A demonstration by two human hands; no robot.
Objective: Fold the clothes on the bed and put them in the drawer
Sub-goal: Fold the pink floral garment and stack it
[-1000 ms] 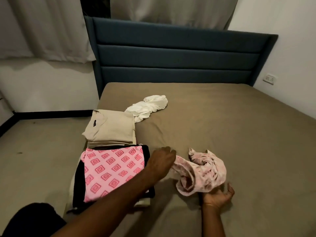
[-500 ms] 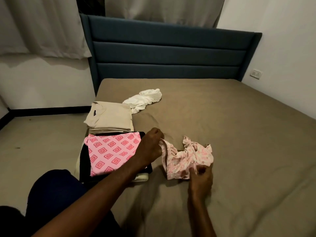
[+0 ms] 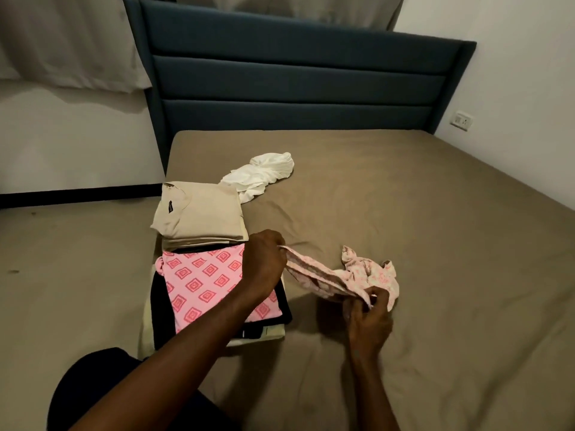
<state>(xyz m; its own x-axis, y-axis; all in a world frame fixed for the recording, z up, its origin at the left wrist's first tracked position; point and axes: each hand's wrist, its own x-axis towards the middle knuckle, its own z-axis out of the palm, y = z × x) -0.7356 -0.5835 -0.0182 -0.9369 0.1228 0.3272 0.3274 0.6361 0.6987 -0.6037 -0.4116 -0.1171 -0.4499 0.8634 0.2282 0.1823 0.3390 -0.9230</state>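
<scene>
Two hands hold one pink flowery cloth (image 3: 357, 276) just right of the folded piles on the bed (image 3: 420, 228). The left hand (image 3: 264, 264) pinches one end and the right hand (image 3: 368, 318) pinches the other. There are two folded piles: a tan pile (image 3: 199, 213) and a pink-patterned pile (image 3: 202, 283). One white cloth (image 3: 261, 175) lies crumpled behind the tan pile.

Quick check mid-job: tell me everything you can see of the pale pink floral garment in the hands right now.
The pale pink floral garment is small, of thin soft cloth, light pink with a darker pink print. It is unfolded and crumpled. The left hand pinches one end and the right hand pinches an edge nearer the person, so a band of cloth is stretched between them, while the bunched remainder rests on the brown bed sheet, right of the folded piles. What kind of garment it is cannot be told.
</scene>
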